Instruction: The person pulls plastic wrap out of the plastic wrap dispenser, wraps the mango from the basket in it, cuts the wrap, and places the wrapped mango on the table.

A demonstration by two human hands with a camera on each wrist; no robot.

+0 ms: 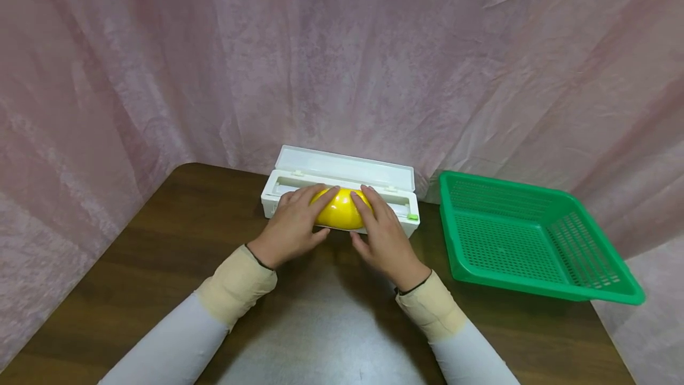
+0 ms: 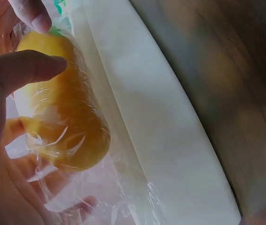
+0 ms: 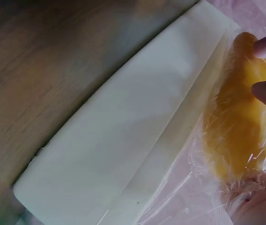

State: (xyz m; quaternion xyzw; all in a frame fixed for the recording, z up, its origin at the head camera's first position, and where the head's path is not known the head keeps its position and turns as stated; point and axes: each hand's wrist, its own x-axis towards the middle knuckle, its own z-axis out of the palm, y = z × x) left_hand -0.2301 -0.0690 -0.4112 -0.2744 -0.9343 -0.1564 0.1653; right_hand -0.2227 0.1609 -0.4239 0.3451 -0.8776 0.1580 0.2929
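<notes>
A shiny yellow fruit or vegetable (image 1: 342,210), its exact kind unclear, is wrapped in clear cling film (image 2: 123,197). Both hands hold it above the white cling film dispenser (image 1: 271,195). My left hand (image 1: 293,221) grips its left end, thumb at the near side and fingers curled over the top. On the other end, my right hand (image 1: 386,241) grips in the same way. Film runs from the yellow piece toward the dispenser in both wrist views. The dispenser's lid (image 1: 344,166) stands raised at the back, and a green slide cutter (image 1: 412,217) sits at its right end.
To the right stands a green plastic basket (image 1: 499,281) with perforated walls. The dark wooden table (image 1: 160,266) runs back to a pink curtain (image 1: 342,64) close behind the dispenser.
</notes>
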